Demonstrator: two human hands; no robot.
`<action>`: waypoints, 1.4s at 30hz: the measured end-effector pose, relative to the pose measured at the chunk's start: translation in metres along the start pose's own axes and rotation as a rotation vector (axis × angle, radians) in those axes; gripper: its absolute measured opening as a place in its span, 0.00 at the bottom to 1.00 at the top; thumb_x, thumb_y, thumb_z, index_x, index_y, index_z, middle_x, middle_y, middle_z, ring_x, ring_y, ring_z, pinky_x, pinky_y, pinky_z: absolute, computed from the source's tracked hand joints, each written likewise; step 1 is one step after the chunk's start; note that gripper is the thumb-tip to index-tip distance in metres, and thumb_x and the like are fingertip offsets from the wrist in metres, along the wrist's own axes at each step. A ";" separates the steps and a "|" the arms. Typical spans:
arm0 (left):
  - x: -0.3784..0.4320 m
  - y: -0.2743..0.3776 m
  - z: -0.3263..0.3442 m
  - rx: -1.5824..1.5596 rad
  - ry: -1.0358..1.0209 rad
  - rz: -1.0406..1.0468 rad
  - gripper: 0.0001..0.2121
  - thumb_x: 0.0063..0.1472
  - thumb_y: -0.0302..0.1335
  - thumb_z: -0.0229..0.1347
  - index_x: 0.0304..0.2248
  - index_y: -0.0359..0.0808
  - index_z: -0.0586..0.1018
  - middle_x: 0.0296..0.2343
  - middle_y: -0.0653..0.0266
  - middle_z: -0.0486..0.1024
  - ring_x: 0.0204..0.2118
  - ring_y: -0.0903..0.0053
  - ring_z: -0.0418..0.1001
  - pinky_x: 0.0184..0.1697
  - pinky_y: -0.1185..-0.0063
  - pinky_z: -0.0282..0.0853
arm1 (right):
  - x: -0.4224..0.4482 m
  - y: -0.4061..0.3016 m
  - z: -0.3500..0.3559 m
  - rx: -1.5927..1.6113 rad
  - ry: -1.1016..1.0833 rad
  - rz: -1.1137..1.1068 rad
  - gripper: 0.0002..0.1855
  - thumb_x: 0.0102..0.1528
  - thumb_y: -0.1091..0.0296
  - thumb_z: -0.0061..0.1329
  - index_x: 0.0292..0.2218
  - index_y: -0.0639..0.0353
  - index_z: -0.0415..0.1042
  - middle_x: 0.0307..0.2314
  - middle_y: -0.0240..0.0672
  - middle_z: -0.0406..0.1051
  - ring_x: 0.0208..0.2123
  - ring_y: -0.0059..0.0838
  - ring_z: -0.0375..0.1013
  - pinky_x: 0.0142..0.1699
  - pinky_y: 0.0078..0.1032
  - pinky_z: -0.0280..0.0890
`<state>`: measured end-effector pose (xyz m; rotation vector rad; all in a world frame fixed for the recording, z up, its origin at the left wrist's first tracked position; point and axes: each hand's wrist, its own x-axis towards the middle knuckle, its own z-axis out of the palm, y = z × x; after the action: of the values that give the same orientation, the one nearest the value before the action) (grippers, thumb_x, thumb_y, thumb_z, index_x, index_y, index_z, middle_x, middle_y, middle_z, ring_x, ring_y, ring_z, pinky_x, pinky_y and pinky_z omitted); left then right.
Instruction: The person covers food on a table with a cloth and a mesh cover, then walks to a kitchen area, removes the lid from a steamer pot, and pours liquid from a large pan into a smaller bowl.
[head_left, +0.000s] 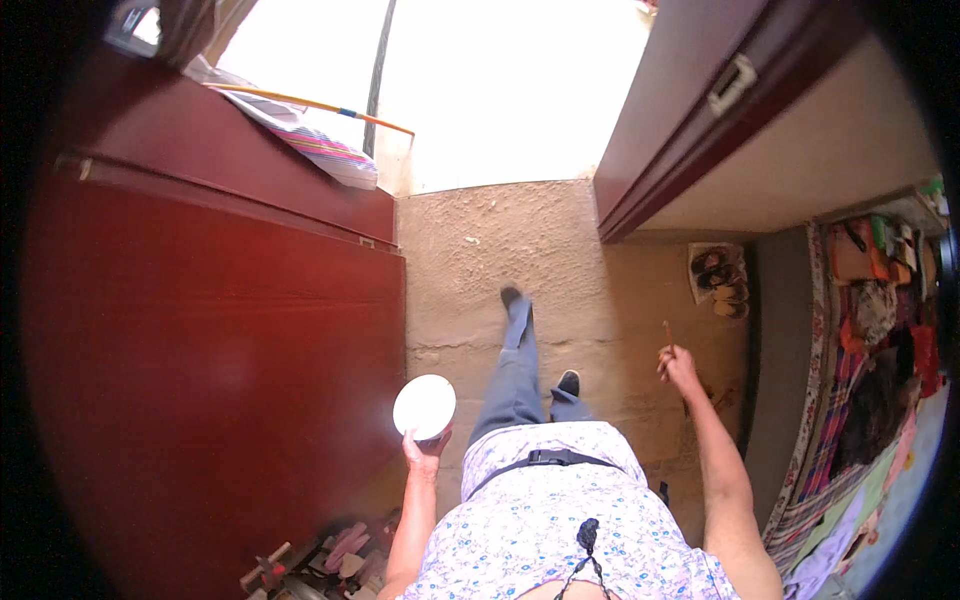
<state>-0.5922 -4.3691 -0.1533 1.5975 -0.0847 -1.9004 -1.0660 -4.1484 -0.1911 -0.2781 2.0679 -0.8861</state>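
My left hand (424, 454) grips the near rim of a round white dish (424, 405), held out beside the red door panel. Whether it is a bowl or a plate I cannot tell, as its inside is washed out by light. In my right hand (679, 369), out over the floor on the right, is a thin reddish-brown stick-like tool (669, 334) with a pale tip pointing away from me. Its exact kind is too small to make out. My feet are in mid-stride on the rough floor (499, 240) between the two hands.
A bright doorway (502, 90) opens ahead. Its dark red door leaf (675, 97) stands on the right. At left is a large red panel (225, 322), with a striped cloth (330, 154) and an orange pole (300, 99) above. Shoes (718, 277) lie near a cluttered bed (840, 360).
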 end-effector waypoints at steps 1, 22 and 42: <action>0.009 0.014 0.021 0.040 0.008 -0.010 0.31 0.44 0.36 0.49 0.50 0.39 0.56 0.45 0.53 0.60 0.44 0.54 0.63 0.41 0.61 0.65 | 0.025 -0.020 0.002 -0.008 0.017 -0.010 0.08 0.51 0.72 0.36 0.30 0.63 0.67 0.14 0.34 0.67 0.11 0.20 0.64 0.15 0.18 0.59; 0.262 0.317 0.480 0.254 -0.137 -0.038 0.29 0.47 0.32 0.50 0.49 0.34 0.57 0.42 0.52 0.64 0.40 0.55 0.68 0.36 0.67 0.72 | 0.156 -0.259 0.142 -0.109 -0.127 0.450 0.15 0.52 0.65 0.36 0.31 0.67 0.70 0.24 0.40 0.71 0.30 0.23 0.67 0.34 0.26 0.61; 0.403 0.503 0.856 0.054 -0.133 -0.036 0.28 0.47 0.32 0.50 0.48 0.34 0.58 0.42 0.51 0.65 0.42 0.53 0.66 0.38 0.63 0.70 | 0.672 -0.689 -0.012 0.095 0.106 0.295 0.12 0.50 0.65 0.40 0.32 0.64 0.67 0.15 0.38 0.68 0.10 0.25 0.65 0.14 0.21 0.61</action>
<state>-1.1698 -5.2664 -0.0589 1.5153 -0.1662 -2.0477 -1.5696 -4.9673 -0.1361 0.1255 2.0870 -0.8286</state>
